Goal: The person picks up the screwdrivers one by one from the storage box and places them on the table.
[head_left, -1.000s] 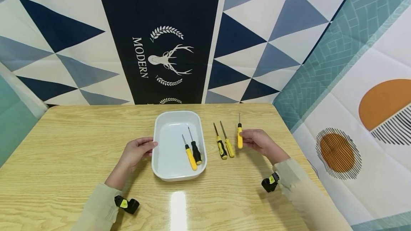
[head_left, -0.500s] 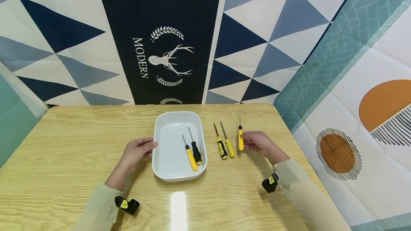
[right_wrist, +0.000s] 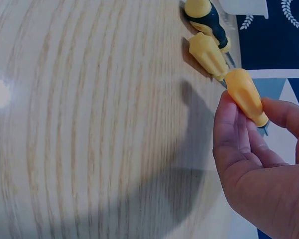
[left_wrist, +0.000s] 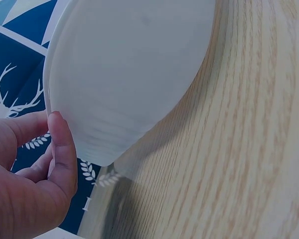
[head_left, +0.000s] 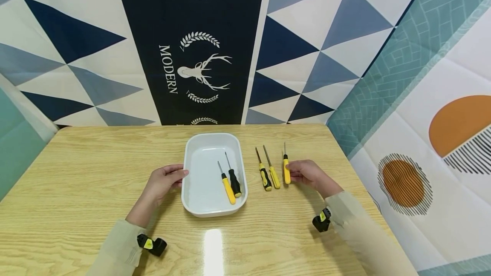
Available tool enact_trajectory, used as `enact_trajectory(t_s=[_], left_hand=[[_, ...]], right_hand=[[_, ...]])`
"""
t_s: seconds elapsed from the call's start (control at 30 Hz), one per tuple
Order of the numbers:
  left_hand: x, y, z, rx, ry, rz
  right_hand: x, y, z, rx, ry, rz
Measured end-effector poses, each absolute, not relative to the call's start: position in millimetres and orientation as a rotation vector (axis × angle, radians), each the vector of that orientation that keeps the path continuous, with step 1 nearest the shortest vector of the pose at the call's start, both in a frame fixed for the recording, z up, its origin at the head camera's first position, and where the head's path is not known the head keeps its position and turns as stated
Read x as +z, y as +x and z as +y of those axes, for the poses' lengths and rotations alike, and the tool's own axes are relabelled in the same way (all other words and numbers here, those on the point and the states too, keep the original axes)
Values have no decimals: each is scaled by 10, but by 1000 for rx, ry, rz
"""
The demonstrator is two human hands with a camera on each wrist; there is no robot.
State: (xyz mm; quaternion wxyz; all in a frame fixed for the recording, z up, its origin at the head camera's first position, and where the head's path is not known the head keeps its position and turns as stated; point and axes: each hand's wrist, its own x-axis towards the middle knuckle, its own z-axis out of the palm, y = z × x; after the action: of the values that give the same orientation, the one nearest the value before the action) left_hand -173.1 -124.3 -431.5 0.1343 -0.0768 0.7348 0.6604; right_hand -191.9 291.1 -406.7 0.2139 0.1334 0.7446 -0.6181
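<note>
At its left wall, a white plastic tray [head_left: 195, 210] has its rim pinched by my left hand [head_left: 163, 182]; the left wrist view shows thumb and fingers [left_wrist: 63, 149] at that rim. My right hand [head_left: 308, 173] grips a screwdriver [head_left: 286, 171] by its yellow handle, shaft pointing away from me. Its shadow lies apart from the handle in the right wrist view. Just left of it, on the table, lie a yellow-and-black screwdriver [head_left: 265, 178] and an all-yellow-handled screwdriver [head_left: 274, 176], side by side. Inside the tray are a yellow-handled screwdriver [head_left: 228, 188] and a black-handled screwdriver [head_left: 234, 182].
The light wooden table [head_left: 96, 169] ends at a patterned cloth backdrop [head_left: 207, 54] behind it. Another cloth with orange circles [head_left: 404, 182] hangs along the right side. A bright glare spot marks the table in front of the tray.
The right hand and its screwdriver have moved slightly toward me and lower, and by now a little left toward the two loose screwdrivers. Left hand and tray stay in place.
</note>
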Motion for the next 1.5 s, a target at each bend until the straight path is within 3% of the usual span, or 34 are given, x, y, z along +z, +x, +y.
enact_trajectory(t_s=[1.5], left_hand=[[-4313, -1733, -1253, 1906, -228, 2130]], right_hand=[[-4232, -2001, 2871, -1641, 377, 2108]])
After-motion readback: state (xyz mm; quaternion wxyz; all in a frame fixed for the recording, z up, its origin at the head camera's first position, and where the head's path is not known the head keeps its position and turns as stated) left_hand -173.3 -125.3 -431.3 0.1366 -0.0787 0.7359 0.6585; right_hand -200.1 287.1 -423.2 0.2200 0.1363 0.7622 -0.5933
